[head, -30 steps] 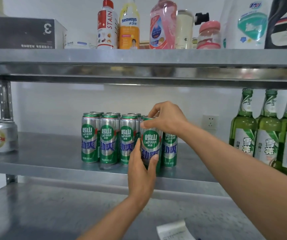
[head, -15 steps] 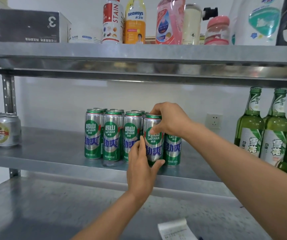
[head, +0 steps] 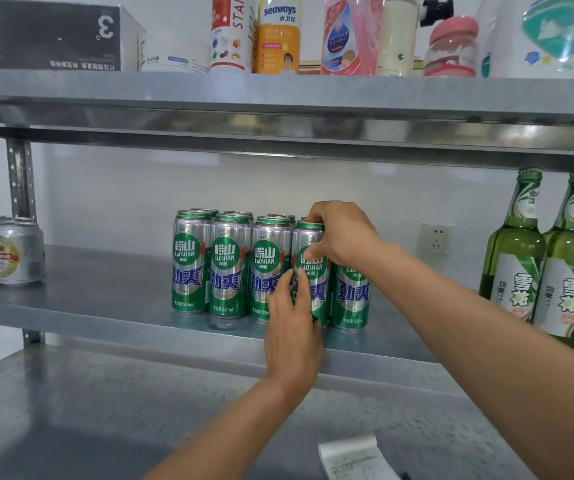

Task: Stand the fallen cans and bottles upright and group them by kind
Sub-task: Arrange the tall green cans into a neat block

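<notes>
Head camera looks at a metal rack. On the middle shelf (head: 105, 299) stands a bunch of green cans (head: 230, 265), all upright and packed close. Both hands are on 1 can (head: 319, 297) in the front row, the 4th from the left. The right hand (head: 341, 237) grips the top of it, with fingers curled over the rim and the thumb on the front. The left hand (head: 292, 327) holds the low part, with fingers and thumb wrapped round the side. The can stands straight. It touches the can on its left and is just beside a neighbour can (head: 351, 296) on its right. I cannot tell if its bottom is flat on the shelf, because the left hand hides it.

I think the step now is to tuck this can into its row. To do it well, the hands should set the bottom flat first. Then they should slide it gently till it lines up with the other 4 in front. A hard push could knock the cans next to it, since they stand so tight. It would look neat with the label facing out like the rest. The low hand should let go first, then the top hand, so the can does not tip.

Silver cans (head: 5, 254) stand at the far left of the same shelf, well apart. Green bottles (head: 521, 271) stand at the far right. The 3 kinds look sorted, so I think the job is close to done.
</notes>
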